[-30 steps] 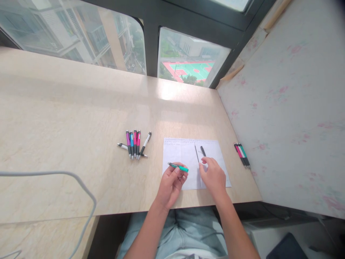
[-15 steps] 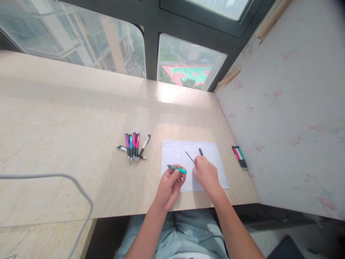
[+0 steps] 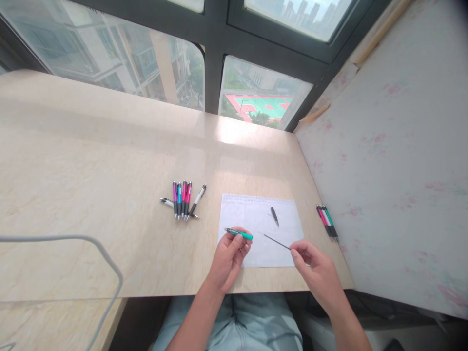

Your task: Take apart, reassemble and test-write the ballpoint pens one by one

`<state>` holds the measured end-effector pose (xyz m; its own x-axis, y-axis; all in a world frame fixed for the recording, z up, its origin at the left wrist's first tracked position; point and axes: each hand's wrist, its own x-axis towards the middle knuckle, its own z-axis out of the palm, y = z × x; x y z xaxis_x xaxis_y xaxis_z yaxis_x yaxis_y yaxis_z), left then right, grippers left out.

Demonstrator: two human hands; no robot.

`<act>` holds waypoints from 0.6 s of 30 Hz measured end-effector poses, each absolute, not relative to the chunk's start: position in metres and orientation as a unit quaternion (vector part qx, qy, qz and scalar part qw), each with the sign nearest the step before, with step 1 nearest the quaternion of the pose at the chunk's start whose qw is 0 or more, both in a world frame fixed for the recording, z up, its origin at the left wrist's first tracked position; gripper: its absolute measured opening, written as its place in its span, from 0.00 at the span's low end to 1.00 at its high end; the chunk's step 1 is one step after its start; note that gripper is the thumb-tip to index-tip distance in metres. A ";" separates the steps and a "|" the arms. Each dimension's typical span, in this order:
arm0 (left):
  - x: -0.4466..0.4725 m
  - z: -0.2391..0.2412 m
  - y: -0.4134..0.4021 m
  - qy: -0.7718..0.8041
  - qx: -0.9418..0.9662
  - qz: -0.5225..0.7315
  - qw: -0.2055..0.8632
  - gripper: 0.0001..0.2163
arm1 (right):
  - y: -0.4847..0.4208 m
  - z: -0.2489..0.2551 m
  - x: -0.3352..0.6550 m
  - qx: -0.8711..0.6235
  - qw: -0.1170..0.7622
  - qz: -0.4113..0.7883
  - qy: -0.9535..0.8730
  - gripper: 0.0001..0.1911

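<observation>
Worktop tinkering, looks like the taken-apart stage to me

So there's a sheet of paper on it, with a bunch of pens off to its left and three more pens to its right. My guess is the step in hand is handling the loose innards; next move calls for a steady grip and decent aim if parts are to line up. Left hand is at the paper's near left corner, fingers curled closed around a green barrel. Right hand is at the near right corner, thumb and finger pinched on one end of a skinny refill, free tip pointing toward the barrel, not touching. Smallest bit, a black tapered piece, lies on the paper's right half, untouched.
</observation>
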<state>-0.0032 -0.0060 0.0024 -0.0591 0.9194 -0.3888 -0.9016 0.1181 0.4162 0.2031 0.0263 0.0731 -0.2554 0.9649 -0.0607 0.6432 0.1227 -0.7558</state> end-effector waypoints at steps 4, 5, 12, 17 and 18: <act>-0.004 0.002 -0.006 0.301 0.017 0.663 0.685 0.09 | 0.023 0.078 0.205 -0.543 0.234 0.329 -0.736 0.08; -0.004 0.002 -0.006 0.302 0.019 0.662 0.685 0.09 | 0.024 0.079 0.204 -0.537 0.238 0.325 -0.741 0.08; 0.000 0.005 -0.007 0.334 0.079 0.643 0.684 0.08 | 0.024 0.082 0.189 -0.505 0.260 0.307 -0.764 0.06; 0.002 0.008 -0.007 0.355 0.095 0.634 0.680 0.08 | 0.019 0.076 0.173 -0.482 0.294 0.292 -0.772 0.06; 0.002 0.008 -0.006 0.359 0.087 0.639 0.674 0.08 | 0.018 0.074 0.170 -0.479 0.302 0.286 -0.773 0.06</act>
